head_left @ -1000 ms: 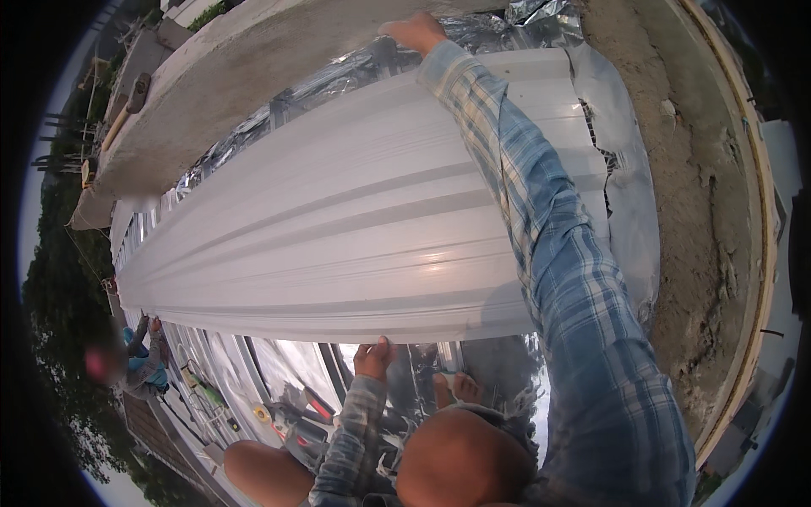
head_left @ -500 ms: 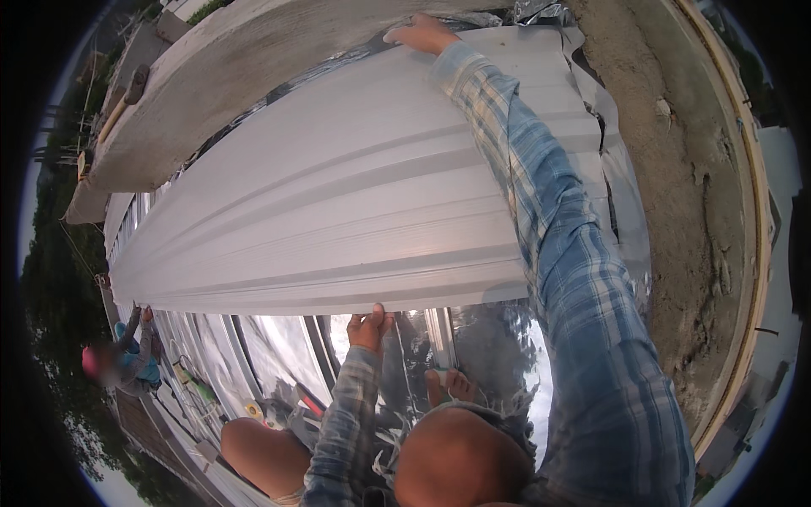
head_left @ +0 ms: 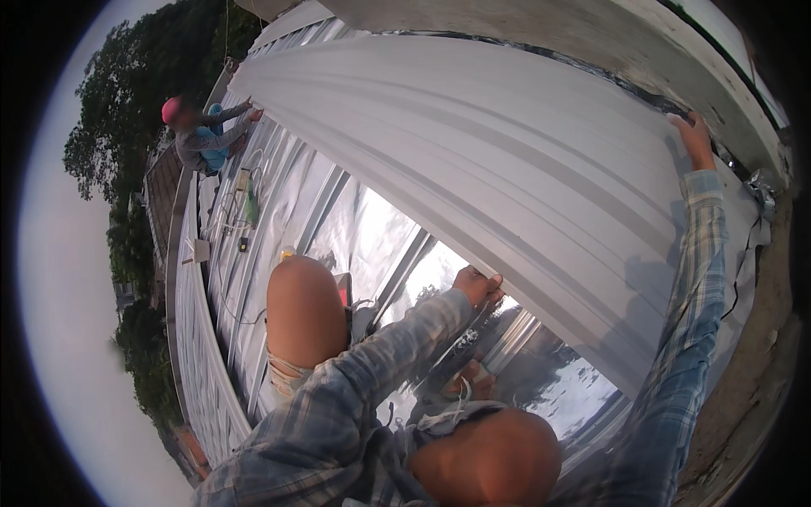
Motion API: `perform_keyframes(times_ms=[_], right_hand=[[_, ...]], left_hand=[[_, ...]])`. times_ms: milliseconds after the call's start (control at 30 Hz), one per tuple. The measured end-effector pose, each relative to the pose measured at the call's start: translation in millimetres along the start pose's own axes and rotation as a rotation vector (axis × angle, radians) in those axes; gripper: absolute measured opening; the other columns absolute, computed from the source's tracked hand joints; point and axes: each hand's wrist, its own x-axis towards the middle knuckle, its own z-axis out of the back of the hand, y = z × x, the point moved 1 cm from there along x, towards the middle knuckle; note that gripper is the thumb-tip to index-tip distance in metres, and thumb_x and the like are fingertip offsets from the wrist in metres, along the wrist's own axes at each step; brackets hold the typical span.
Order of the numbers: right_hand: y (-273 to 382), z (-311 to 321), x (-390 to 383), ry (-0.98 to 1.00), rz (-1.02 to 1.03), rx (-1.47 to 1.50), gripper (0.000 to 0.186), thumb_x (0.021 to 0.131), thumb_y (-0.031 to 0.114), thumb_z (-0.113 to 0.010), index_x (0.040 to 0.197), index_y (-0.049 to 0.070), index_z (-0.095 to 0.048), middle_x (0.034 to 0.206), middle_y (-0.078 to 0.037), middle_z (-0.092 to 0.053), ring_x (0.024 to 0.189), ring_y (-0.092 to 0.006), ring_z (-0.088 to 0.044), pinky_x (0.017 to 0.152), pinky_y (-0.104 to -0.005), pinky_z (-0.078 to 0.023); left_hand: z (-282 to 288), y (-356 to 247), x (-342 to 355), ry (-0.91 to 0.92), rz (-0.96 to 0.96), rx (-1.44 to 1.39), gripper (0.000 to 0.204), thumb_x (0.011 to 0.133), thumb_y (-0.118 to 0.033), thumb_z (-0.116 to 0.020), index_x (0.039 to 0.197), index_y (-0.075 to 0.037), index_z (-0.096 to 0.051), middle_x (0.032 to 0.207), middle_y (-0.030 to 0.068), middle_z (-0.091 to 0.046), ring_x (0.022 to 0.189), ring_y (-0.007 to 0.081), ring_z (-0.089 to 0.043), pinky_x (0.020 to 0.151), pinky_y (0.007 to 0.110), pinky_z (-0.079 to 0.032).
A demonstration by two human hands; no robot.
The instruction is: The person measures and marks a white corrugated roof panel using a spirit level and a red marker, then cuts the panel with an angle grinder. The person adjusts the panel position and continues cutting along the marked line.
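Observation:
A long, pale grey ribbed metal roofing sheet [head_left: 490, 144] stretches from beside me toward the far left. My left hand [head_left: 481, 286] pinches its near edge, thumb and fingers closed on the rim. At the opposite edge, next to the concrete wall, my right hand [head_left: 694, 142] grips the sheet with the thumb on top; some fingers are hidden. Under the sheet lies shiny silver foil insulation [head_left: 359, 224] over metal roof battens [head_left: 404, 264]. At the sheet's far end a co-worker [head_left: 203, 139] in a pink cap crouches with both hands at its edge.
A concrete wall [head_left: 524, 32] runs along the sheet's far side. Crumpled foil [head_left: 760, 190] sticks out by the right corner. A green power tool [head_left: 252, 207] and a cord lie on the roof to the left. The roof's edge [head_left: 175, 338] borders trees and sky.
My view has swung to the left, so the sheet now slants across it and more of the roof and sky shows. Both hands stay at the sheet's edges.

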Motion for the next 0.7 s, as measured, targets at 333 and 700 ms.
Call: perform_keyframes(times_ms=[333,700], right_hand=[[12.9,-18.8,-53.7,0.001,0.148,-0.083,0.079,0.081,0.033,-0.076,0.146,0.000,-0.045,0.148,-0.024,-0.047,0.139,-0.0372,-0.045,0.116,-0.0406,-0.035],[174.2,-15.7,-65.8,-0.434,0.667,-0.162,0.060,0.089,0.032,-0.070,0.142,0.011,-0.052,0.145,-0.017,-0.050,0.139,-0.0349,-0.042,0.115,-0.0455,-0.036]], left_hand=[[23.6,23.9,53.2,0.051,-0.087,0.575,0.051,0.089,-0.044,-0.074,0.103,0.006,-0.071,0.089,0.0164,-0.075,0.077,0.0251,-0.072,0.070,0.037,-0.056],[-9.0,-91.4,13.4,0.199,-0.006,1.791,0.055,0.087,-0.062,-0.062,0.116,-0.017,-0.075,0.106,0.0086,-0.074,0.109,0.0268,-0.069,0.096,0.041,-0.052]])
